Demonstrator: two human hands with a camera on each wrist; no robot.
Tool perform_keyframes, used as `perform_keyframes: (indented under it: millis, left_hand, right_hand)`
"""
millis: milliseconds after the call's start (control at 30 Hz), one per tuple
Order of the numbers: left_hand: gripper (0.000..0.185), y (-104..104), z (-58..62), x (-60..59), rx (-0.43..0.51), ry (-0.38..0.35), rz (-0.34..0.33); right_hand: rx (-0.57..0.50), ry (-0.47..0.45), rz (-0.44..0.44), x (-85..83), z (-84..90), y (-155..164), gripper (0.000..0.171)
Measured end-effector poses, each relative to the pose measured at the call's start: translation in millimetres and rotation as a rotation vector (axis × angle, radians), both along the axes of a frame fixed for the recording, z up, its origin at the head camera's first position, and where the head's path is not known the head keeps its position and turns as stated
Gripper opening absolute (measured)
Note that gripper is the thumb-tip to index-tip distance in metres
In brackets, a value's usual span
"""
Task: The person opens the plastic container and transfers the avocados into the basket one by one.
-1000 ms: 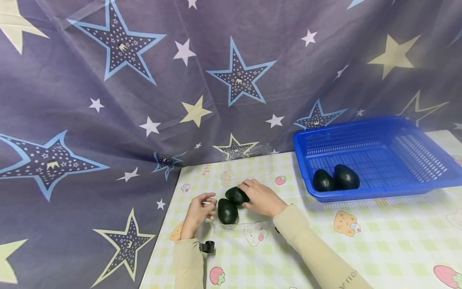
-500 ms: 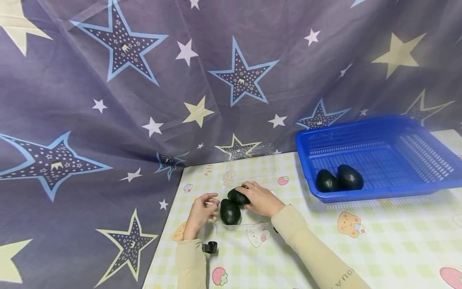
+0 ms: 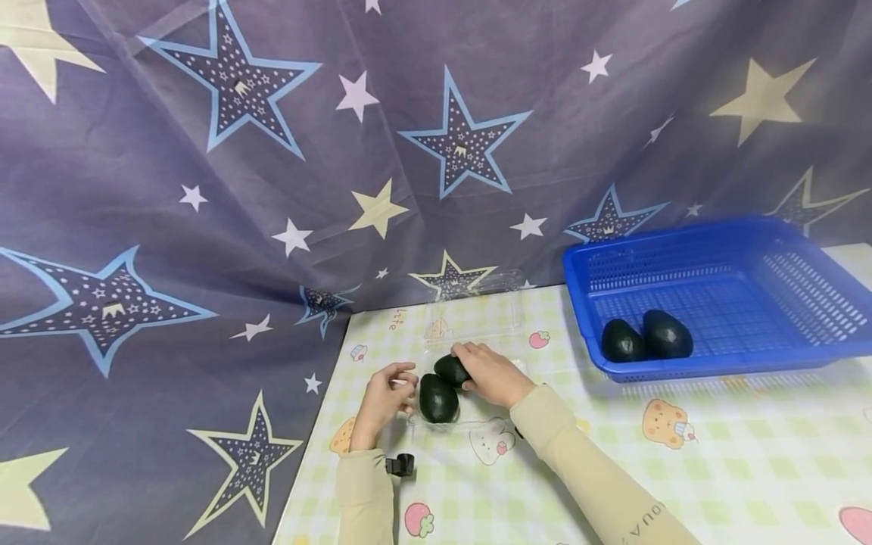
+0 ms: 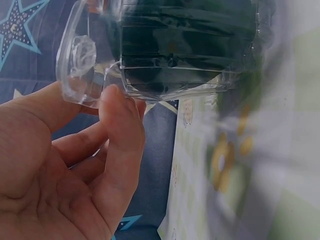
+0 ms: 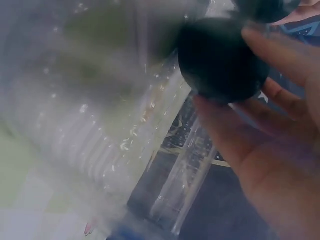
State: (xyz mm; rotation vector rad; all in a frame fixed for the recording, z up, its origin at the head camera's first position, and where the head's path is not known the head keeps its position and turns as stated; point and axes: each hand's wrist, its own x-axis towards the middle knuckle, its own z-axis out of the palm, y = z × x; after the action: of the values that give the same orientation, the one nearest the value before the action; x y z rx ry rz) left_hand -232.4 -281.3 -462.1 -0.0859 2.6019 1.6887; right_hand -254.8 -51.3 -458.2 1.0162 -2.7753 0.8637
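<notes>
A clear plastic clamshell box (image 4: pixel 82 55) lies on the table, its lid (image 3: pixel 477 333) folded open toward the curtain. Two dark green avocados are in its left part. My right hand (image 3: pixel 496 377) grips the farther avocado (image 3: pixel 450 369), with fingers and thumb curled round it. The nearer avocado (image 3: pixel 438 400) lies against it, closer to my left hand (image 3: pixel 383 401). In the left wrist view, thumb and fingers pinch the box's edge from the left. Plastic blurs much of the right wrist view.
At the right stands a blue plastic basket (image 3: pixel 722 369) with perforated walls. Two more avocados (image 3: pixel 668 334) sit in its near left corner. A star-patterned curtain (image 3: pixel 272 189) hangs behind and to the left of the checked tablecloth (image 3: pixel 572 484).
The whole head view has shifted slightly to the right. The right hand stays on the farther avocado with its fingers slightly readjusted; the left hand keeps its place at the box's edge.
</notes>
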Motion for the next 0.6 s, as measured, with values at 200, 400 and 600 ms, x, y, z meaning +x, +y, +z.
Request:
perform_keyframes:
  millis: [200, 400, 600]
  left_hand:
    - [0.046, 1.7, -0.1, -0.1, -0.001, -0.006, 0.001]
    - [0.045, 0.1, -1.8, -0.9, -0.01, 0.003, 0.006]
    - [0.045, -1.6, -3.4, -1.7, -0.014, 0.006, 0.003]
  right_hand:
    - [0.021, -0.021, 0.013, 0.7, 0.2, 3.1, 0.052]
    - [0.014, 0.003, 0.025, 2.0, 1.5, 6.0, 0.051]
    - [0.013, 0.025, 0.024, 2.3, 3.2, 9.1, 0.051]
